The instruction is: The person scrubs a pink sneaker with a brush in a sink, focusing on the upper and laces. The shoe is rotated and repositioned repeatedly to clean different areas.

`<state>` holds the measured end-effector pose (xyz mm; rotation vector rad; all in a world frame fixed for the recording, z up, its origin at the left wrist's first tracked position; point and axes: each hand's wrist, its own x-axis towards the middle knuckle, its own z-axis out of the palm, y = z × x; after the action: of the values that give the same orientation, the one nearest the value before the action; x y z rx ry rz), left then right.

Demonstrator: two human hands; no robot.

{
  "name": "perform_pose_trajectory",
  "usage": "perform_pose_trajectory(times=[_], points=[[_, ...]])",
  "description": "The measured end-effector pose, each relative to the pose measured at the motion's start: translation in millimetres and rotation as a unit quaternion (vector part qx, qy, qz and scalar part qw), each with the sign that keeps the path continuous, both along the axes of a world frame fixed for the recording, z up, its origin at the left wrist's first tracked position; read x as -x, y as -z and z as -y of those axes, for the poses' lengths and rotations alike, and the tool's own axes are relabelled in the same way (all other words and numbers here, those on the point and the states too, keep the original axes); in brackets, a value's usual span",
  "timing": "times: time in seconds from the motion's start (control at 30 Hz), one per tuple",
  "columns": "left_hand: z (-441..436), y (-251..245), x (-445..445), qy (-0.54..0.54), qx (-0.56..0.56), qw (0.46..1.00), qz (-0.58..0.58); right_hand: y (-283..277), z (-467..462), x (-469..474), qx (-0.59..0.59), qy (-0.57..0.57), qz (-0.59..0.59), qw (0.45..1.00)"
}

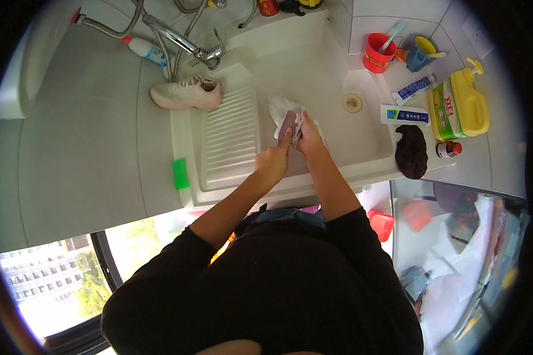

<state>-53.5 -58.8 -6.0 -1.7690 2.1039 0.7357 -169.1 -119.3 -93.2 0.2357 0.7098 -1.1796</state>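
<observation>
Over the basin of a white laundry sink (231,197), my left hand (272,162) grips a mauve, bar-shaped object (287,122), which looks like a scrub brush; its underside is hidden. My left index finger lies along its top. In my right hand (309,133) is a white item (280,106), probably a shoe, with grey-white strands or folds near my fingers. The bar rests against this white item. A pale pink lace-up shoe (186,94) lies to the left, on the sink's back-left corner beside the ribbed washboard (230,137).
A chrome faucet (177,37) reaches in from the back left. The drain (352,103) is right of my hands. Along the right ledge stand a red cup (377,53), toothpaste tubes (405,115), a yellow detergent jug (459,106) and a dark brown lump (411,151). A green block (181,174) sits at the left rim.
</observation>
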Motion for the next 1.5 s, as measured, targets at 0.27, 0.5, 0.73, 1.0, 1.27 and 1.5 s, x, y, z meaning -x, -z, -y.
perform_pose_trajectory(times=[0.27, 0.5, 0.73, 1.0, 1.27, 1.5], points=[[97.3, 25.1, -6.6, -0.049, 0.134, 0.990, -0.009, 13.0, 8.4, -9.9, 0.023, 0.040, 0.076, 0.996], [8.8, 3.9, 3.1, 0.044, 0.013, 0.999, 0.006, 20.8, 2.9, -1.8, -0.006, 0.009, 0.013, 1.000], [83.2, 26.8, 12.7, 0.019, 0.139, 0.990, 0.001, 17.2, 4.8, -11.2, -0.006, 0.056, 0.112, 0.992], [4.1, -0.9, 1.2, 0.024, 0.036, 0.999, -0.017, -2.7, 5.1, 0.0, -0.048, 0.010, -0.004, 0.999], [95.9, 26.0, -3.6, -0.056, 0.167, 0.984, -0.036, 13.4, 14.1, -7.1, -0.027, 0.028, 0.029, 0.999], [-9.4, 8.7, -3.6, 0.018, 0.023, 0.999, -0.035, 14.8, 8.2, -0.1, -0.058, -0.006, -0.017, 0.998]])
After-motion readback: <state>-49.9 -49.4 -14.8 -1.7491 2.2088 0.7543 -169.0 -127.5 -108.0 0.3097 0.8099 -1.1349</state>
